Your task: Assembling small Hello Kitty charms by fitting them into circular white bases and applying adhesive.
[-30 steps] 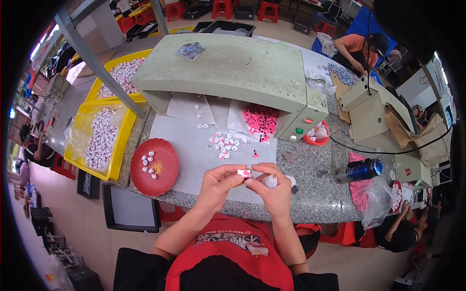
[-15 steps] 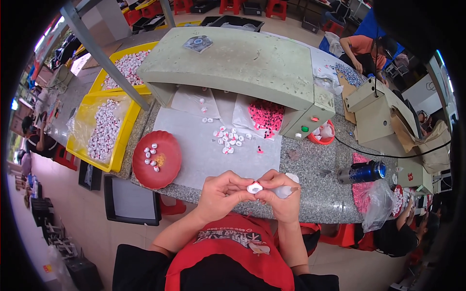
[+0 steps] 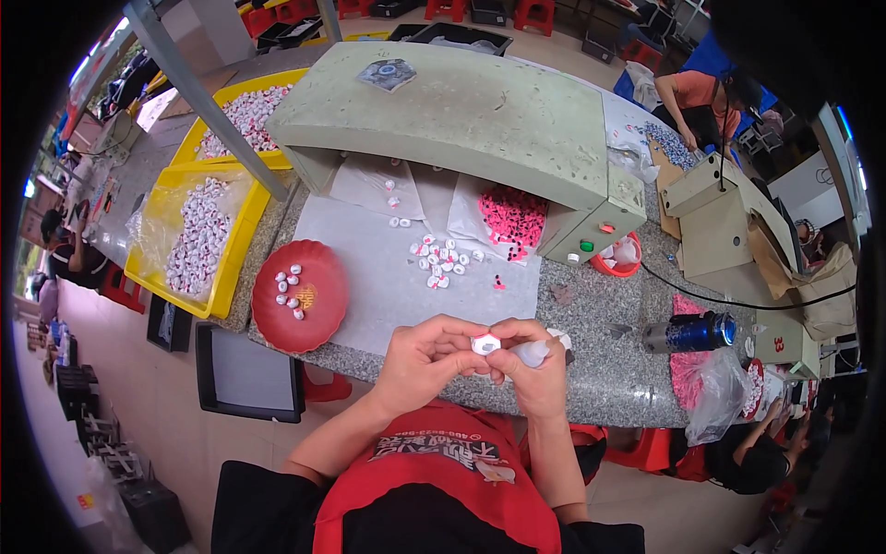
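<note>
Just past the counter's near edge, my left hand [image 3: 417, 367] pinches a small white rounded piece [image 3: 485, 344] with a pink edge and a grey patch on its face. The fingertips of my right hand [image 3: 540, 379] meet it from the other side. A small translucent squeeze bottle [image 3: 532, 353] is tucked in that right hand, partly covered by the fingers. Ahead on a white sheet [image 3: 369, 305] lies a loose group of similar white pieces [image 3: 441, 263]. Several more sit in a red scalloped plate [image 3: 277, 328] to the left.
A pale green metal hood [image 3: 443, 102] spans the counter, with pink-and-black bits [image 3: 508, 222] heaped by its opening. Yellow trays [image 3: 231, 277] of white pieces stand left. Right are a red cup [image 3: 616, 266], a blue can [image 3: 701, 330], a plastic bag [image 3: 715, 397] and a black cable. Other people work nearby.
The view has shifted slightly. My right fingers have curled in further by the white piece, and the bottle in that hand has turned a little. Both hands stay close together.
</note>
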A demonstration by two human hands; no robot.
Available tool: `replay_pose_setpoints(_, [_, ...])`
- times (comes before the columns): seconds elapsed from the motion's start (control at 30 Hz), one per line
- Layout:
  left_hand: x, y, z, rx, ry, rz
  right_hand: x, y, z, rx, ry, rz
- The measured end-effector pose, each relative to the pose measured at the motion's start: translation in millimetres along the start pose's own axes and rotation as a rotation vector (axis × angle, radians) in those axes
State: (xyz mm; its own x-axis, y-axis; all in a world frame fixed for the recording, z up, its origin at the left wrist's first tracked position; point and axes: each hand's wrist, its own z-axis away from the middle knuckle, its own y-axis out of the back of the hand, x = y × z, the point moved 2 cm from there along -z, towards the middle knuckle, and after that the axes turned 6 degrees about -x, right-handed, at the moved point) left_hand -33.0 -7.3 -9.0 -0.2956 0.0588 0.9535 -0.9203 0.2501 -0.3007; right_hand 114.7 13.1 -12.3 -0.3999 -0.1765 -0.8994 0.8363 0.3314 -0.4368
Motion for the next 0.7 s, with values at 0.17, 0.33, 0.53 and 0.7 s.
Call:
replay_pose_setpoints(0.17, [-39.3,33.1,-5.6,0.164,0.12,0.021,28.1,4.6,-28.2,0.069,-0.248,0.336])
replay_pose_setpoints(0.33, [-80.1,155.0,20.8,0.747,0.026,-0.478,47.4,7.9,-43.5,0.223,-0.237,0.214])
replay_pose_setpoints(0.53, [-61.1,181.2,32.5,0.839,-0.034,-1.173,36.4,8.1,-41.6,0.204,-0.18,0.04])
replay_pose_setpoints(0.7, [6.0,22.6,-3.5,0.202,-0.571,-0.942,24.0,-3.6,-32.8,0.169,-0.144,-0.027])
